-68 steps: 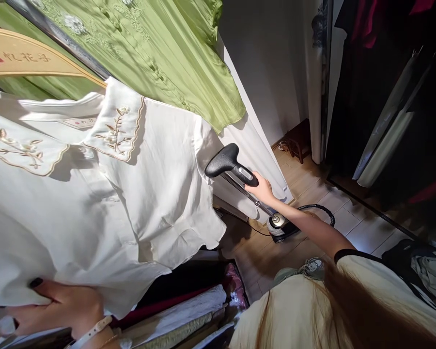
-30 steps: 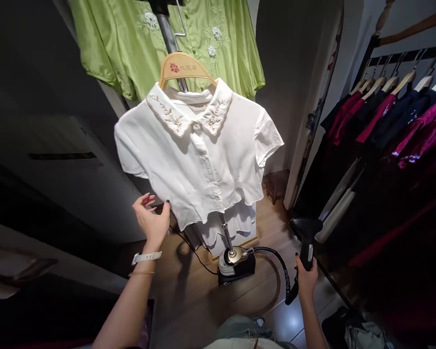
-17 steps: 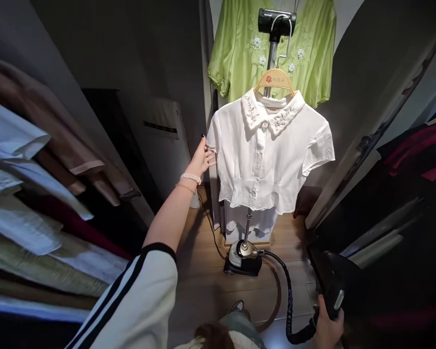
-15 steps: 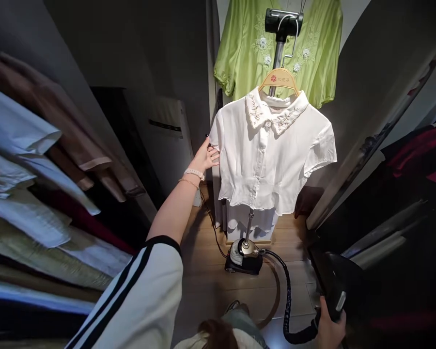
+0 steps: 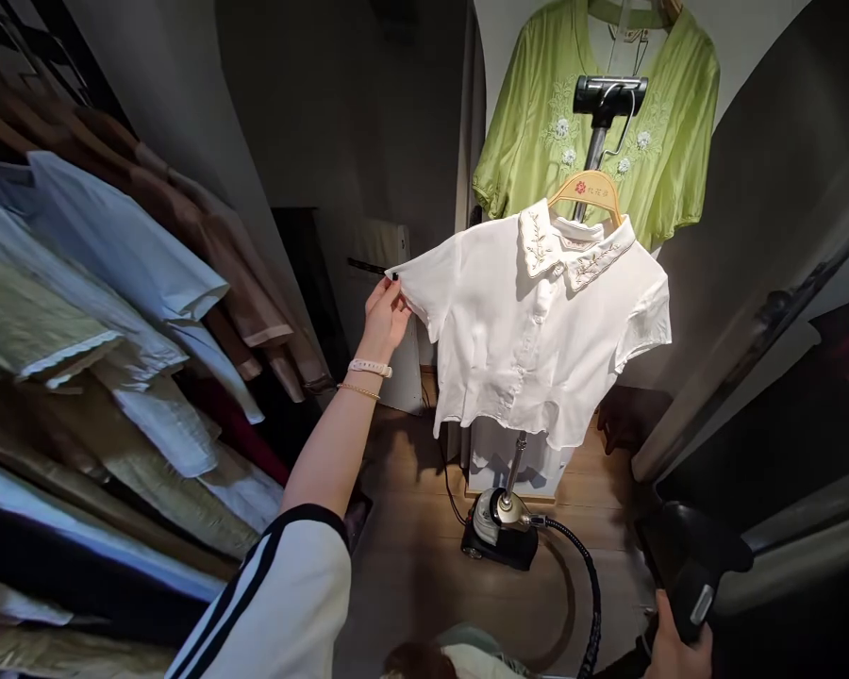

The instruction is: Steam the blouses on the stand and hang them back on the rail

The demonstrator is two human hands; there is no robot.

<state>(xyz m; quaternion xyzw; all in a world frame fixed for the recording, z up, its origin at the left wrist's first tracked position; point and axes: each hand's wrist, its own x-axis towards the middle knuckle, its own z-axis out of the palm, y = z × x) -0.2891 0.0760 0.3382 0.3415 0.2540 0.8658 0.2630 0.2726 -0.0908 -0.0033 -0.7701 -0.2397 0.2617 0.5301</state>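
A white short-sleeved blouse [image 5: 538, 344] with an embroidered scalloped collar hangs on a wooden hanger [image 5: 586, 186] from the pole of a garment steamer [image 5: 516, 462]. My left hand [image 5: 386, 316] pinches the end of the blouse's left-hand sleeve and draws it out sideways. At the bottom right my right hand [image 5: 675, 646] grips the black steamer head [image 5: 693, 566], well away from the blouse. A black hose [image 5: 592, 580] runs from the steamer base [image 5: 499, 535] towards that hand.
A green embroidered blouse [image 5: 594, 141] hangs behind the white one, and a pale garment [image 5: 509, 462] hangs below it. Folded-over clothes on a rack [image 5: 91, 321] fill the left side. There is a wooden floor [image 5: 410, 585], and a dark wooden stool [image 5: 629, 415] stands at right.
My left hand has pulled the sleeve outward and up, stretching it flat. The view has shifted, so the blouse and steamer sit further right. My right hand still holds the steamer head.
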